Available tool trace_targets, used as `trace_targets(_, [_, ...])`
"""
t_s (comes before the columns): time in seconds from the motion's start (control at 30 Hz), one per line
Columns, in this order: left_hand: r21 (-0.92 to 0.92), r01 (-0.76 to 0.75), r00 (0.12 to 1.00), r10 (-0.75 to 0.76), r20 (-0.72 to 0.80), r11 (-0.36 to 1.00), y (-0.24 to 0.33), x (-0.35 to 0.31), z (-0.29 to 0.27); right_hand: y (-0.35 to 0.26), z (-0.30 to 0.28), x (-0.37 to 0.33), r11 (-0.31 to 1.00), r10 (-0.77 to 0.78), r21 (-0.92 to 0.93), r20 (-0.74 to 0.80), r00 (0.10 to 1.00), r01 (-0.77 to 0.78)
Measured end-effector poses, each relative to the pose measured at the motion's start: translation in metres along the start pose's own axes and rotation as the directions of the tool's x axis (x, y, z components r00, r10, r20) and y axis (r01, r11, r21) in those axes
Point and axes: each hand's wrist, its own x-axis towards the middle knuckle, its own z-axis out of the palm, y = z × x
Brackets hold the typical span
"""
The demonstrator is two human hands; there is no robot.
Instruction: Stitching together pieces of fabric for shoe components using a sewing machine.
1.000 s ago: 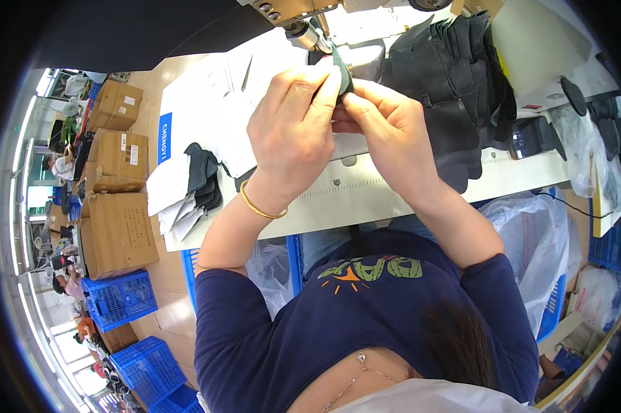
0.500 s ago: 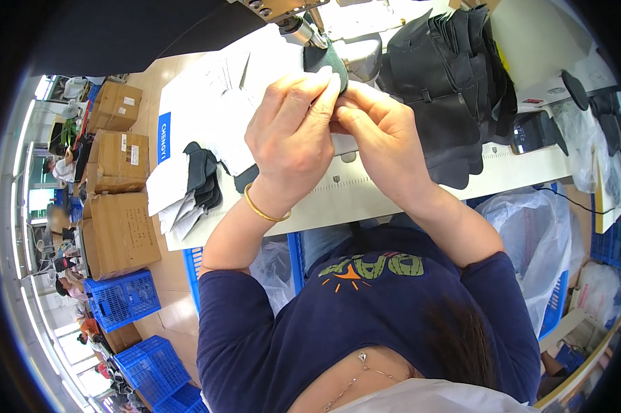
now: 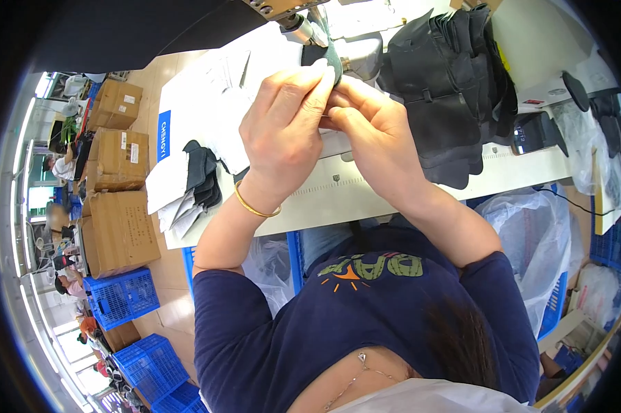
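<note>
A dark green-black fabric piece (image 3: pixel 334 60) stands curved under the metal head of a sewing machine (image 3: pixel 298 29). My left hand (image 3: pixel 286 122) is closed, pinching the lower part of the fabric between thumb and fingers. Close beside it, my right hand (image 3: pixel 382 134) is also closed, its fingertips bunched just below the fabric's lower edge. What the right fingers hold is hidden, though a faint thin line like a thread shows between the two hands. A gold bangle circles my left wrist.
Right of the hands lies a thick pile of black cut pieces (image 3: pixel 434 89). At left are white sheets (image 3: pixel 207 89) and a small stack of dark pieces (image 3: pixel 201 175). A phone (image 3: pixel 528 132) rests at the right. Cartons (image 3: pixel 121 230) and blue crates (image 3: pixel 124 299) stand beyond the table.
Both hands have shifted slightly left, the left one a little more. The gap between them has widened a bit, and the fabric stays under the machine head.
</note>
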Motion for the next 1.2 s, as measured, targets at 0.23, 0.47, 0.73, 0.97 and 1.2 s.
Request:
trace_targets(0.23, [-0.065,-0.014,1.000,0.014,-0.006,0.998,-0.013,-0.001,0.002,0.002,0.000,0.002,0.998,0.040,-0.048,0.067,0.997,-0.037])
trace_targets(0.47, [-0.083,-0.019,1.000,0.017,-0.021,0.996,-0.018,0.002,0.007,0.009,0.011,0.003,1.000,-0.013,-0.028,0.005,1.000,0.013])
trace_targets(0.73, [-0.017,-0.030,0.999,0.030,0.017,0.999,-0.022,0.006,0.007,0.008,0.016,0.006,0.997,-0.069,-0.044,-0.005,0.998,0.069])
trace_targets(0.97, [0.016,-0.030,0.999,0.029,0.029,0.999,-0.022,0.011,0.005,0.005,0.015,0.007,0.998,-0.048,-0.049,0.002,0.999,0.048])
trace_targets(1.2, [0.070,-0.040,0.998,0.037,0.046,0.997,-0.016,0.015,0.005,0.005,0.008,0.007,0.998,0.057,-0.008,0.013,0.998,-0.057])
